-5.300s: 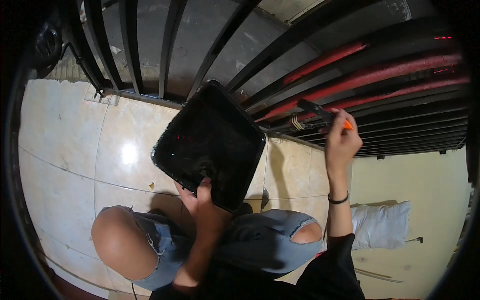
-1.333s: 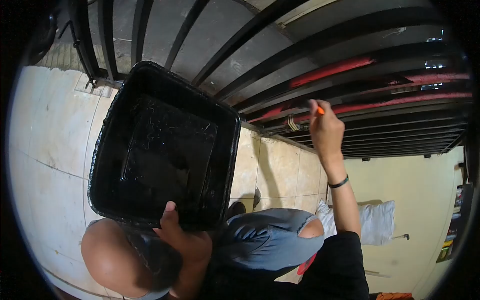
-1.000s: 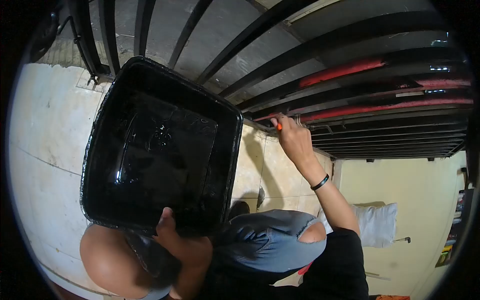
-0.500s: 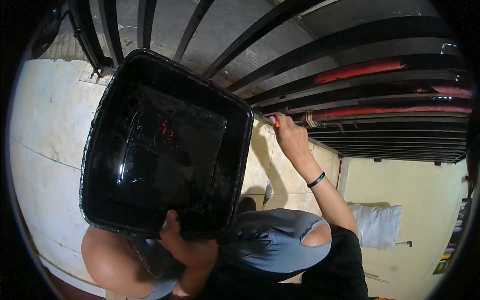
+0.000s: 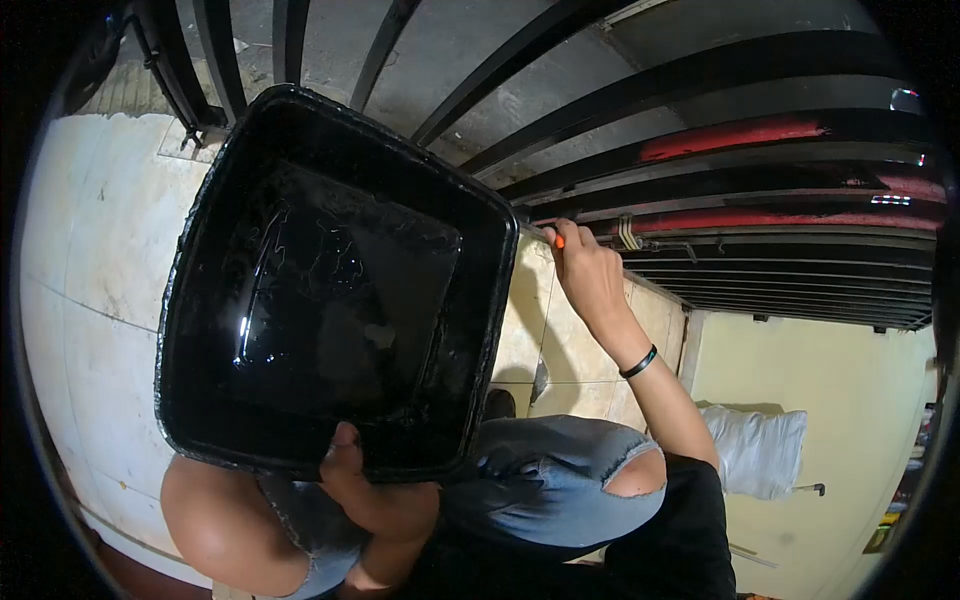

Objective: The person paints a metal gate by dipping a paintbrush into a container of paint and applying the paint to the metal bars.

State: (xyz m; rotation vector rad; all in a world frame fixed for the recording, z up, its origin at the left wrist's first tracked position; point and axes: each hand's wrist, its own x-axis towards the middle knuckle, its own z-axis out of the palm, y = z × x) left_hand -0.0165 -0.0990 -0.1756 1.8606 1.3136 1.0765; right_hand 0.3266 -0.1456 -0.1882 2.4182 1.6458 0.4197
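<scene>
The black tray (image 5: 340,290), tilted above the knees, is gripped at its near rim by the left hand (image 5: 370,490), thumb inside. A brush with an orange handle (image 5: 560,241) is pinched in the right hand (image 5: 593,285), beside the tray's right edge, against the barred gate (image 5: 740,220).

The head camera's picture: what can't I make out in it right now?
All in the head view:
- Fingers of the left hand: hidden under the black tub; only the thumb shows inside.
- Far end of the orange-ended tool: lost behind the right hand and against the dark bars.
- Depth of any liquid in the tub: masked by black on black and glare.
- Colorful items at far right: too small, cut off by the lens edge.
</scene>
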